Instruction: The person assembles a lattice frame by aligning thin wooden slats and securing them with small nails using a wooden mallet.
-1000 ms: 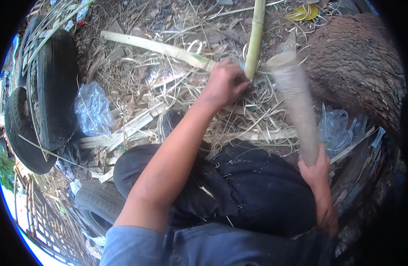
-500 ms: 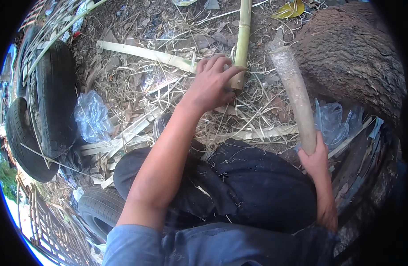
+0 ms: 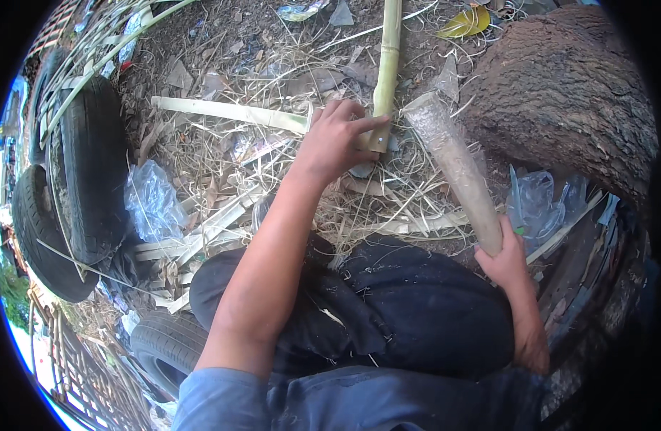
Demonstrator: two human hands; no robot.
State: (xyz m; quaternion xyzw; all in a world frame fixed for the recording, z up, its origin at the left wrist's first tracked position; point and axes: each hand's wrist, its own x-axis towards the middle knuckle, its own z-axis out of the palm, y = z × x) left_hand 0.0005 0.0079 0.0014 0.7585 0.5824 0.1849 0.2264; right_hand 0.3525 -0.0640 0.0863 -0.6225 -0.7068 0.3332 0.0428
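My left hand (image 3: 330, 142) is at the lower end of an upright-lying green bamboo piece (image 3: 389, 61), its finger and thumb closed about that end. A small pale dot, perhaps a nail head, shows on the bamboo's end. A flat pale bamboo strip (image 3: 230, 111) runs from the left to beneath my left hand, where its end is hidden. In my right hand (image 3: 504, 253) is a thick wooden club (image 3: 456, 165), gripped at its lower end. The club's worn upper end points up and left, a little apart from the bamboo.
A thick bark-covered trunk (image 3: 560, 93) lies at the right. Old tyres (image 3: 93, 165) stand at the left, beside a clear plastic bag (image 3: 154, 201). Bamboo shavings (image 3: 388, 187) cover the ground. Another clear plastic bag (image 3: 539, 205) lies beyond my right hand.
The club's upper end has swung left, toward the bamboo. My left hand, the bamboo's lower end and the strip have shifted slightly left.
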